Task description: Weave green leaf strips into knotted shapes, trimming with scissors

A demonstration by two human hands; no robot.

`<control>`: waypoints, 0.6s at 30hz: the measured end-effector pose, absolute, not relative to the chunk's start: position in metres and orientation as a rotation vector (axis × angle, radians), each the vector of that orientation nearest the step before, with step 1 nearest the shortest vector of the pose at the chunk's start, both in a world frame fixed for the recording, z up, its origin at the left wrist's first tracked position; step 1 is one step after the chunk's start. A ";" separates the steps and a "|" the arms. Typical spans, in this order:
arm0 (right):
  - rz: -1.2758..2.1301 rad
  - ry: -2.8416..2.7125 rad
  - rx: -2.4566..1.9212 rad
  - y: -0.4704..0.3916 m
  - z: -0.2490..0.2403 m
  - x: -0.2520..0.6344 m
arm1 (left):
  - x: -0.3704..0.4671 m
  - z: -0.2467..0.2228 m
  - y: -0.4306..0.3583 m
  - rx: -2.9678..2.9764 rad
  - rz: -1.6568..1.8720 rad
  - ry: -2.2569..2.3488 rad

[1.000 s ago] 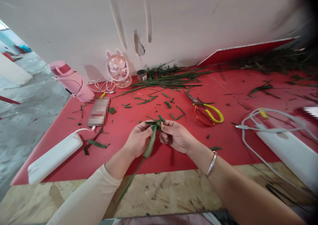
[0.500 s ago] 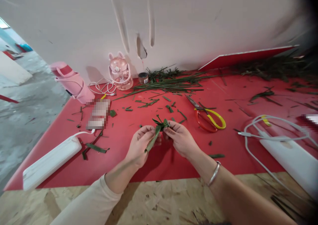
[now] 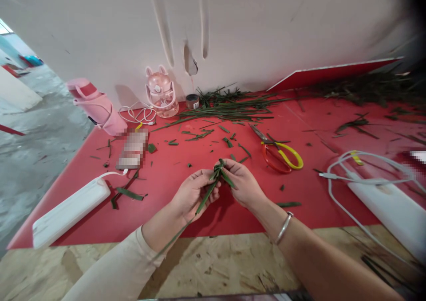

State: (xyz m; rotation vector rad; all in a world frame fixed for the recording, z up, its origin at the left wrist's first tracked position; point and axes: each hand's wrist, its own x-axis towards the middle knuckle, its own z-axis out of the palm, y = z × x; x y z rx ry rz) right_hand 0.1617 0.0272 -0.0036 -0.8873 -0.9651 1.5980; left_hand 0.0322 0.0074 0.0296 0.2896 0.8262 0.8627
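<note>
Between my two hands, above the red table top (image 3: 159, 159), is a small knot of folded green leaf strips (image 3: 218, 171). My left hand (image 3: 193, 190) pinches it from the left, and a long strip trails from it down across my left wrist toward the sleeve. From the right, my right hand (image 3: 242, 181) grips the same bundle with thumb and fingers, a short leaf end sticking out under the thumb. Just right of my hands lie scissors (image 3: 278, 152) with red and yellow handles, blades pointing away. Cut leaf scraps (image 3: 228, 142) are scattered beyond my hands.
A pile of long green stems (image 3: 229, 110) lies at the back beside a small tin (image 3: 192, 101). Left are a pink bottle (image 3: 96, 108), a clear pink jug (image 3: 161, 95), a phone (image 3: 133, 148) and a white power bank (image 3: 71, 212). Right is another white block (image 3: 389, 208) with a cable.
The leaf bundle has been turned in my hands; its long strip now hangs down over my left wrist. Both hands stay on it, fingers shifted slightly. The view has moved a little.
</note>
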 end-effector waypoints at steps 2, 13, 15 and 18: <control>1.631 -0.926 -0.876 0.026 -0.003 0.159 | 0.033 0.029 0.007 0.293 0.867 0.843; 1.549 -0.819 -1.001 0.028 -0.006 0.158 | 0.039 0.034 0.003 0.985 1.133 1.201; 1.537 -0.826 -1.006 0.028 -0.006 0.158 | 0.039 0.035 0.002 1.117 1.125 1.249; 1.499 -0.828 -1.011 0.028 -0.006 0.157 | 0.040 0.034 -0.001 1.212 1.121 1.311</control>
